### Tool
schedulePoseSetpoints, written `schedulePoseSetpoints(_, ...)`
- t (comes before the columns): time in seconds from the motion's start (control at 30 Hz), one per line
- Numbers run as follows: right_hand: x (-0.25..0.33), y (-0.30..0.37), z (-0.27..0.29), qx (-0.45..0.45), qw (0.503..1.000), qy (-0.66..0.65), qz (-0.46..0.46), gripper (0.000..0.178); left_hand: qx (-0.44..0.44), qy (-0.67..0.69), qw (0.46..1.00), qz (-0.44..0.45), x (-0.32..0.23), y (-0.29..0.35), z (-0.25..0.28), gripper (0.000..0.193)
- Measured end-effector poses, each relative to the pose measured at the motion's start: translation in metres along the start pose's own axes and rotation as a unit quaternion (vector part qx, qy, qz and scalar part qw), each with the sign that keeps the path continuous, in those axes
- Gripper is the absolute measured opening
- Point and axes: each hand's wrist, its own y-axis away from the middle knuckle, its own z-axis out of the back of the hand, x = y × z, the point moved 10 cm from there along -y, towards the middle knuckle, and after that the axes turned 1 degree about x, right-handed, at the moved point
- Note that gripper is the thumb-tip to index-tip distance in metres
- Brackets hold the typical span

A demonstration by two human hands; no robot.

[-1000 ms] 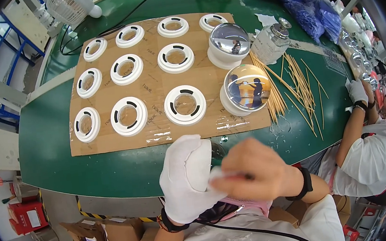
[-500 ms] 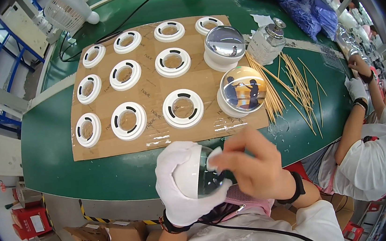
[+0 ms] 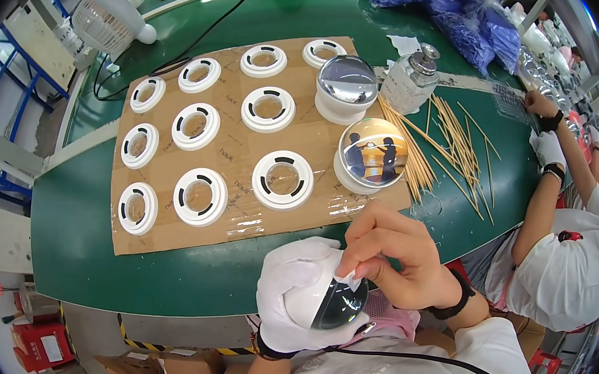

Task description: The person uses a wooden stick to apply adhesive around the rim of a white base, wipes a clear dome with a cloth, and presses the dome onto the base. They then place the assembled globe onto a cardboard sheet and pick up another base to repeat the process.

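Note:
My left hand [image 3: 279,273], in a white glove, is wrapped round a glass globe [image 3: 338,307] set in a white base [image 3: 303,301], tilted toward the right. With my bare right hand [image 3: 393,246] I pinch a small white wipe [image 3: 351,281] between thumb and fingers, at the upper edge of the glass. Past my right hand, a globe with a sunset picture of two dark figures [image 3: 376,151] stands on a cardboard sheet [image 3: 245,229]. Behind it is a second clear globe on a white base [image 3: 345,83]. Several white rings with black strips [image 3: 282,180] lie in rows on the cardboard.
Thin wooden sticks [image 3: 457,156] are scattered right of the globes, beside a glass bottle with a metal top [image 3: 411,82]. Blue plastic bags [image 3: 468,16] lie at the back right, a white fan [image 3: 103,21] at the back left. A co-worker [image 3: 563,261] sits on the right.
The held globe has come slightly right and turned, so more of its glass faces up. My right hand, blurred before, now shows sharply with the wipe on the glass rim.

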Motion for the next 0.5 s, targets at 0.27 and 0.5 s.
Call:
schedulePoseSetpoints(0.27,-0.02,0.014,0.0,-0.068,0.991,-0.092,-0.075,0.012,-0.004,0.194,0.981,0.004,0.01,0.002,0.001,0.09)
schedulePoseSetpoints(0.5,-0.025,0.031,-0.009,-0.141,0.973,-0.152,-0.101,0.017,-0.084,0.452,0.883,0.088,0.04,0.015,-0.01,0.089)
